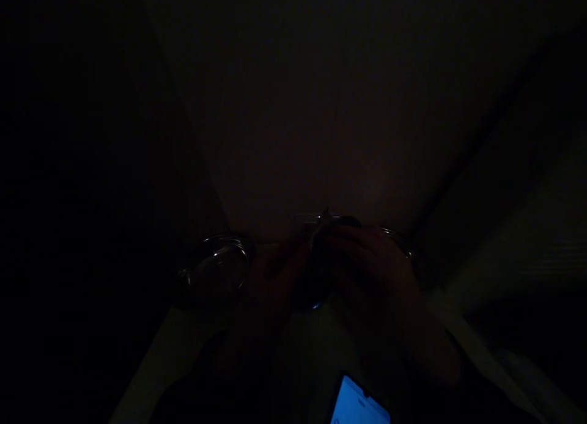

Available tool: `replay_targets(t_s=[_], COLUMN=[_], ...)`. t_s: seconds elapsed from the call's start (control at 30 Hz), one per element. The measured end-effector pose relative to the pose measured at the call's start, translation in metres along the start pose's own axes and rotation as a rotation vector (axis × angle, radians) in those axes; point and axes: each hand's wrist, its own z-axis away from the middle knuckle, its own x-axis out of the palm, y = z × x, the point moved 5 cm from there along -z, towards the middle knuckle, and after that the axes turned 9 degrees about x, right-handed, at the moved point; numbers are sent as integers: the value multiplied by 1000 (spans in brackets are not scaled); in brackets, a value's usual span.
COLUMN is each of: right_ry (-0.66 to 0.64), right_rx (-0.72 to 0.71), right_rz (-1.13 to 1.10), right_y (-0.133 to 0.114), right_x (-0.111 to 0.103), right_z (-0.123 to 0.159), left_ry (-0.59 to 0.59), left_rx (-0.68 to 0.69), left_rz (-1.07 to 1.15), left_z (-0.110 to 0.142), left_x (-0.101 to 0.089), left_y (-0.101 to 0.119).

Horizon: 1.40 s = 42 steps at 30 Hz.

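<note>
The scene is very dark. My left hand [279, 268] and my right hand [373, 259] meet at the centre, fingers curled around a small dark object [332, 231] that I cannot make out. A thin glinting edge shows at its top. Both hands appear closed on it.
A round glass bowl or ashtray [215, 268] glints just left of my left hand. Another shiny rim [401, 241] shows behind my right hand. A lit phone screen [358, 405] glows at the bottom edge. A pale surface [156, 363] runs underneath.
</note>
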Motion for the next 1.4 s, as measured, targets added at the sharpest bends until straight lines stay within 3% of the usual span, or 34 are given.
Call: replay_targets(t_s=[0.17,0.5,0.77,1.03,1.4], right_ry=[-15,-58,-85,-155,-215], right_rx=[174,-25,208,122,-75], right_rz=[15,6,-23,-27,-53], right_y=[24,0,22,10,3], right_x=[3,6,6,10,17], right_z=[-1,2,0,2,8], left_ry=[20,120,143,86,193], left_rx=[-14,-53,-92,-97,-96], left_rz=[18,52,90,188,187], left_z=[3,3,10,1,1], left_x=[6,8,9,8,2], left_y=[-4,-1,-3,-14,-15])
